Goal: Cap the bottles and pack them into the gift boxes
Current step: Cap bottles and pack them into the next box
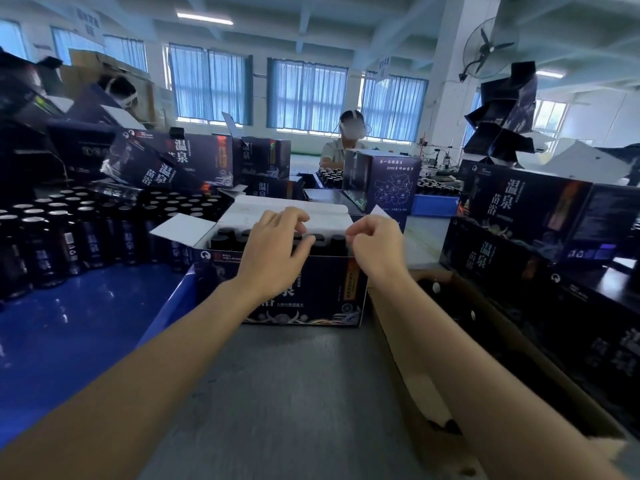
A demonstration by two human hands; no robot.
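An open gift box (284, 289) stands upright in the middle of the grey surface (294, 403), its dark printed front facing the near edge. Its white flaps are folded outward at the left end, the back and the right end. Inside, rows of dark bottles (327, 241) stand upright with black caps on, reaching just below the rim.

The left hand (277, 252) hovers low over the open top, fingers loosely spread and only slightly bent, the thumb lying on or just over the caps; it holds nothing. The right hand (377, 244) is at the right end of the box with its fingers curled and the thumb and forefinger tips close together at the rim. Whether they pinch a flap cannot be told.

Along the left edge of the surface sits a blue tray (86, 341), touching the box's left side, and it holds many loose bottles (52, 244) standing upright, several with silver tops. On the right side a brown carton (415, 368) lies open beside more closed boxes (526, 209), stacked. At the far side another person (341, 147) sits facing this way.
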